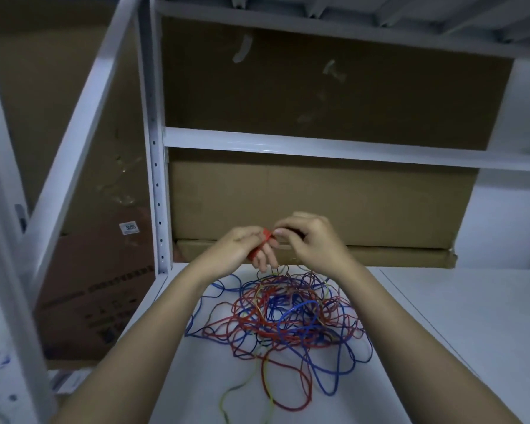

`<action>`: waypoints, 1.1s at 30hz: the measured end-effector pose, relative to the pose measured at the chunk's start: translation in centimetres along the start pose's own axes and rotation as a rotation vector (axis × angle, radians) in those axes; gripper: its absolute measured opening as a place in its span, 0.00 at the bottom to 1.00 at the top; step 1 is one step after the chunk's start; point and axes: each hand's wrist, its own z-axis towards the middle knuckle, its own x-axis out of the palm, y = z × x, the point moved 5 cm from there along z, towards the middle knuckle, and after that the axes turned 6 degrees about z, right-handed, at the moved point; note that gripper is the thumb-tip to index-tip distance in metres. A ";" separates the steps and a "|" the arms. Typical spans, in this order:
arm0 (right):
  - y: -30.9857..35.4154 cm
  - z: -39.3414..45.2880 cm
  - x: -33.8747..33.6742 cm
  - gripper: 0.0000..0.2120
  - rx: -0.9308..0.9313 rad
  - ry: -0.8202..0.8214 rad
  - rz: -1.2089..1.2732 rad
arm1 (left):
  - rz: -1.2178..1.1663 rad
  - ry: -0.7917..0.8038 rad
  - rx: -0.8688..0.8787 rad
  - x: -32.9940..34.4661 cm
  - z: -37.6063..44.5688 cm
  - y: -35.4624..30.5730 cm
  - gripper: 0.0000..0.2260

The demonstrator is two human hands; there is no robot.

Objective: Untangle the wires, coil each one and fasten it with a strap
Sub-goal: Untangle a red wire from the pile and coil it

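Observation:
A tangled heap of red, blue and yellow-green wires (285,319) lies on the white shelf surface (441,332). Both hands are raised above the far side of the heap. My left hand (239,249) grips a small red bundle (257,250), which looks like coiled red wire. My right hand (309,237) pinches the top end of that red bundle (268,233) between thumb and fingers. The two hands touch at the fingertips. Most of the bundle is hidden inside my left hand. No strap is plainly visible.
A white metal shelving upright (156,179) stands at the left edge of the surface. Brown cardboard (318,203) backs the shelf, with a flat carton (380,255) lying along the rear. A shelf beam (318,148) crosses overhead.

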 end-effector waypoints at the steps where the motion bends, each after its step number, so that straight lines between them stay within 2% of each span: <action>1: -0.2 0.1 0.3 0.04 0.027 -0.035 0.037 | -0.073 0.010 -0.019 -0.1 -0.5 0.0 0.16; 4: -0.7 0.0 2.2 0.05 0.198 -0.068 0.224 | -0.276 0.067 -0.076 -0.4 -2.1 0.4 0.14; 6: -1.0 -0.5 4.0 0.08 0.277 -0.034 0.357 | -0.453 0.081 -0.124 -0.6 -3.1 0.9 0.11; 8: -1.4 -1.3 5.8 0.11 0.383 0.016 0.537 | -0.614 0.049 -0.102 -0.8 -3.8 1.0 0.12; 10: -1.8 -2.6 7.9 0.11 0.490 0.123 0.640 | -0.734 -0.033 -0.024 -1.1 -3.9 0.8 0.13; 13: -1.3 -4.9 10.7 0.09 0.544 0.328 0.627 | -0.844 -0.234 0.034 -1.7 -3.1 1.7 0.13; 15: -0.7 -6.0 11.6 0.09 0.491 0.428 0.524 | -0.764 -0.368 0.052 -1.8 -2.2 2.6 0.13; 16: -0.4 -6.5 11.7 0.09 0.440 0.478 0.447 | -0.650 -0.424 0.047 -1.7 -1.7 3.2 0.13; 18: -0.2 -7.2 11.5 0.10 0.378 0.526 0.378 | -0.249 -0.490 0.046 -1.7 -1.2 4.0 0.10; 20: -0.4 -7.5 10.5 0.09 0.402 0.475 0.431 | 0.185 -0.388 0.020 -1.7 -1.0 5.2 0.09; 22: -0.9 -7.3 8.8 0.08 0.448 0.388 0.489 | 0.459 -0.185 -0.055 -1.4 -1.3 6.8 0.09; 24: -1.8 -6.8 7.0 0.07 0.474 0.313 0.476 | 0.501 -0.028 -0.122 -0.6 -2.0 7.4 0.11; 27: -3.1 -5.5 5.2 0.08 0.419 0.233 0.301 | 0.346 0.073 -0.155 1.4 -2.5 6.6 0.13; 30: -4.2 -4.8 4.9 0.07 0.320 0.210 0.140 | 0.283 0.098 -0.128 2.4 -2.3 5.3 0.14; 33: -5.0 -5.6 5.2 0.07 0.332 0.290 0.105 | 0.147 0.036 -0.080 2.1 -2.0 4.6 0.13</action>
